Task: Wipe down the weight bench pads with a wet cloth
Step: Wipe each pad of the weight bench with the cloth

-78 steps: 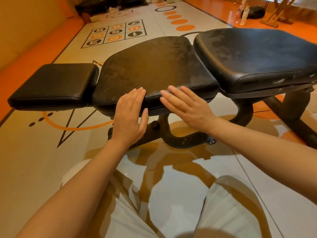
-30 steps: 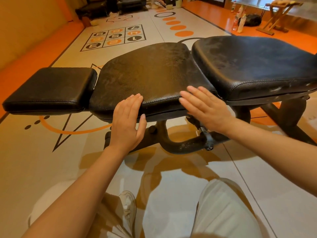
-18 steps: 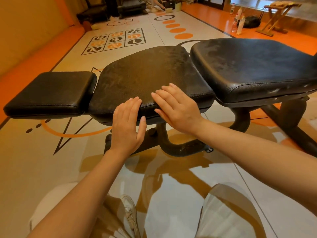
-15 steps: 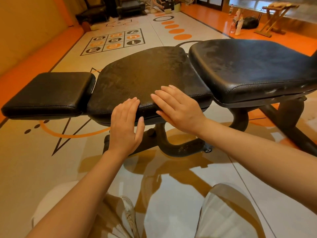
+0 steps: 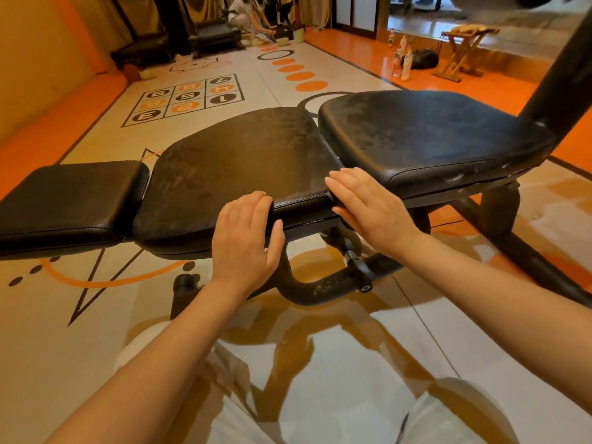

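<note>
I have both hands on the near edge of the middle pad of the weight bench, low centre of the frame. My left hand lies flat with fingers straight, fingertips over the pad's front lip and thumb beside the side wall. My right hand is also flat and relaxed, pressing at the corner where the middle pad meets the raised back pad to the right. Neither hand holds anything, and I see no wet cloth anywhere, so I judge the wiping itself isn't under way; this looks like feeling the surface.

To do this well I'd fetch the cloth, then stroke lengthwise from the small end pad at left toward the right, working into the seams between pads, where the dull film on the leather seems heaviest.

The near lip drops straight to the black frame tube and its adjustment pin, just under my right wrist, so low strokes could snag there. The printed floor around me offers room to shift sideways.
</note>
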Action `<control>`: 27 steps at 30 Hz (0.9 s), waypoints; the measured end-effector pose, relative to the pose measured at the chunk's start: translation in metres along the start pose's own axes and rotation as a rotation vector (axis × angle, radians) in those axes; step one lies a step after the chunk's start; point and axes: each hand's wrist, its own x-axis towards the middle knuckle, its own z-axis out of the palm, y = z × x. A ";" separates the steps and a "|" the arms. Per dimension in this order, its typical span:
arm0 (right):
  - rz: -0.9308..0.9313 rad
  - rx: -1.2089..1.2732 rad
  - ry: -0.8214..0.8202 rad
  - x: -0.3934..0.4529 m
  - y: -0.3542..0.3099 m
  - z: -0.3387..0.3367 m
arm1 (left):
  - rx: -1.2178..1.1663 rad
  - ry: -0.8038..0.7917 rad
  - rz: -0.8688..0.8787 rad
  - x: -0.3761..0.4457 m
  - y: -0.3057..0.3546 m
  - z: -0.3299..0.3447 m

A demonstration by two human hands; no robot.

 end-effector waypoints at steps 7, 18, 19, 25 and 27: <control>0.085 -0.134 0.014 -0.036 0.056 -0.039 | -0.076 -0.031 0.202 0.040 0.068 0.034; 0.196 -0.171 0.187 -0.035 0.069 -0.010 | 0.007 -0.140 0.180 0.068 0.122 0.084; 0.156 -0.177 0.189 -0.037 0.073 -0.011 | 0.004 -0.129 0.183 0.068 0.122 0.085; -0.202 -0.367 0.154 -0.079 0.125 -0.023 | -0.023 -0.103 0.211 0.070 0.124 0.090; -0.220 -0.389 0.138 -0.089 0.144 -0.032 | -0.031 -0.100 0.220 0.070 0.123 0.091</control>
